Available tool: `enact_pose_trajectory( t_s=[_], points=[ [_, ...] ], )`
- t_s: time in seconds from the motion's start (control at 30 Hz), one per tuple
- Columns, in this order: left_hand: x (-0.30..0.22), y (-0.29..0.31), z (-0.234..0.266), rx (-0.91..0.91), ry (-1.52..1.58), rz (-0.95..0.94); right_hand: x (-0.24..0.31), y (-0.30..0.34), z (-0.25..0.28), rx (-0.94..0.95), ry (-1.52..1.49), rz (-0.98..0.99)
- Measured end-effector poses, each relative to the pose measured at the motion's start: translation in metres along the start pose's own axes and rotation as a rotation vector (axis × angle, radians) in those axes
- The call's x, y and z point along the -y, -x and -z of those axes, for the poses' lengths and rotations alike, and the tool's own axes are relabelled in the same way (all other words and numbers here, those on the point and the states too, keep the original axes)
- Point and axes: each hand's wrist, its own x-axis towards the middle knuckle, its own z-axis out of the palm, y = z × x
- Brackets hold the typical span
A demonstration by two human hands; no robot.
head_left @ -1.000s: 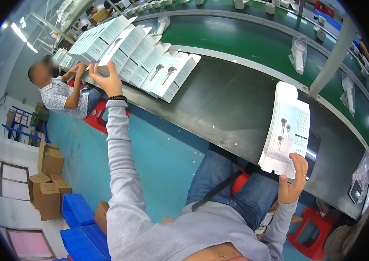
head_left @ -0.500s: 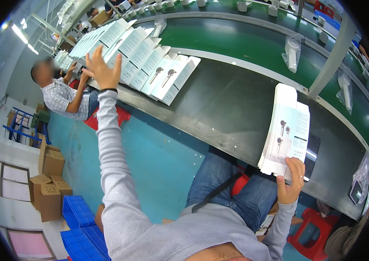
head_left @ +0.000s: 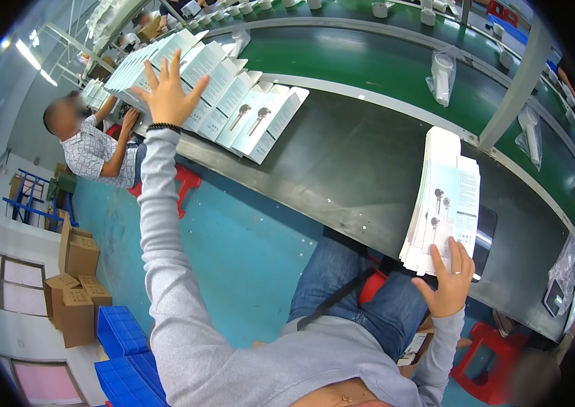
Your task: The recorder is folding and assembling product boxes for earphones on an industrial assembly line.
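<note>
Fingers spread wide, my left hand (head_left: 169,95) is stretched out over the row of opened-up boxes (head_left: 216,102) at the far left of the table; whether it touches them I cannot tell. These boxes are white and pale blue with a printed picture, standing pressed one against another. My right hand (head_left: 451,281) rests its fingertips on the near end of a stack of flat box blanks (head_left: 445,197). Its fingers are apart and grip nothing. Partly under that stack lies a dark, flat, glossy thing (head_left: 487,237).
Behind the dark table (head_left: 348,156) runs a green conveyor (head_left: 375,61) with bagged white handheld devices (head_left: 442,78). A metal post (head_left: 514,85) rises at the right. A co-worker (head_left: 97,149) sits at the left. Blue crates (head_left: 121,330) and cardboard boxes (head_left: 74,319) stand on the floor.
My left hand has shifted slightly right and over the standing boxes. My right hand has moved its fingers further onto the stack and spread them. The bagged devices have slid left on the conveyor.
</note>
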Motion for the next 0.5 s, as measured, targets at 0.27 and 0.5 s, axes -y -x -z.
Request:
enact_pose_trajectory(
  t_s=[0.27, 0.5],
  points=[
    [-0.169, 0.092, 0.118, 0.100, 1.128, -0.510, 0.000, 0.018, 0.021, -0.043, -0.174, 0.105],
    [-0.246, 0.131, 0.182, -0.163, 1.255, -0.818, 0.061, 0.007, 0.046, -0.534, -0.920, -0.034]
  ],
)
